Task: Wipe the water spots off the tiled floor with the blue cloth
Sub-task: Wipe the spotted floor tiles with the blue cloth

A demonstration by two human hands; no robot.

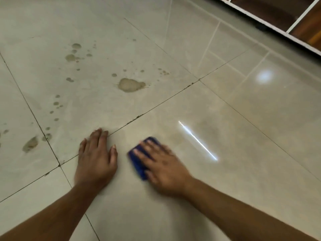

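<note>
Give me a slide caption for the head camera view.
Right hand presses blue cloth on tile; left hand braces; spots remain.

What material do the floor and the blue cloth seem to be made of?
Floor: probably glazed ceramic or porcelain tile, glossy; it mirrors lights and has dark grout lines.
Blue cloth: looks like soft folded fabric, matte, under the right hand; motion blur hides the weave.

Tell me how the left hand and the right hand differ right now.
The left hand lies flat and bare on the tiled floor, while the right hand presses on the blue cloth. The left hand looks sharp; the right hand and cloth are motion-blurred. The left hand's fingertips reach a grout line nearer the water spots; the right hand sits on the glossy tile. Both have straight fingers, palms down.
</note>
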